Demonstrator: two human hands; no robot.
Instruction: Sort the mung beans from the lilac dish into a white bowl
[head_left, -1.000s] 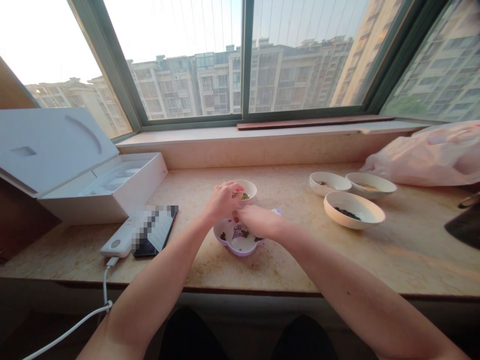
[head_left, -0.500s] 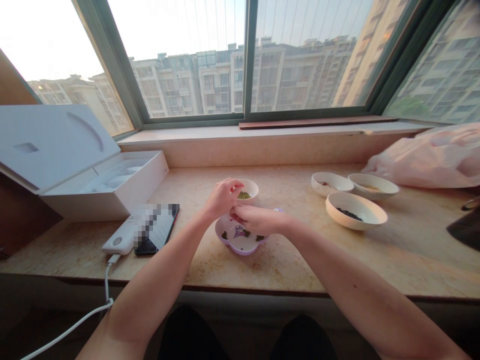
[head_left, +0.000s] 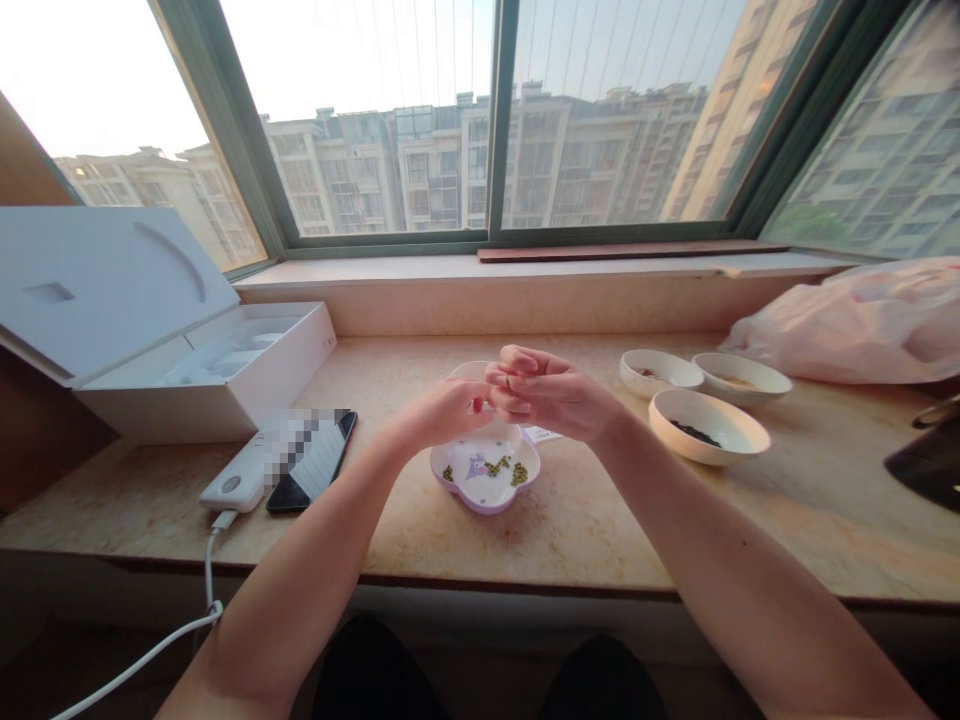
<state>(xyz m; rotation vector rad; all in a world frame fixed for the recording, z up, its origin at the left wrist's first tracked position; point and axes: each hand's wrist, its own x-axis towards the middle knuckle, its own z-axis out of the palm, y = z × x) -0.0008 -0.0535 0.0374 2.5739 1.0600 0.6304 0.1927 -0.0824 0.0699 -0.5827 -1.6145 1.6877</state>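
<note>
The left hand (head_left: 442, 412) and right hand (head_left: 547, 392) meet in the middle of the frame, above a lobed white dish with a lilac rim (head_left: 486, 492). The right hand is curled closed, and the left hand's fingertips are tucked against it. Whether they grip anything is hidden, perhaps a bean, but I cannot tell. Green beans (head_left: 501, 468) lie scattered in the dish, around a small cartoon print. A small white bowl (head_left: 469, 369) sits just behind the hands, mostly covered by them.

To the right on the marble windowsill (head_left: 570, 540) stand three more bowls: two small ones (head_left: 651, 372) (head_left: 741, 376) and a larger one with something dark inside (head_left: 709, 426). A pale plastic bag (head_left: 847, 325) lies at far right. At left are an open white box (head_left: 202, 350), a power bank (head_left: 232, 487) with a white cable (head_left: 150, 650), and a partly pixelated phone (head_left: 311, 460).
</note>
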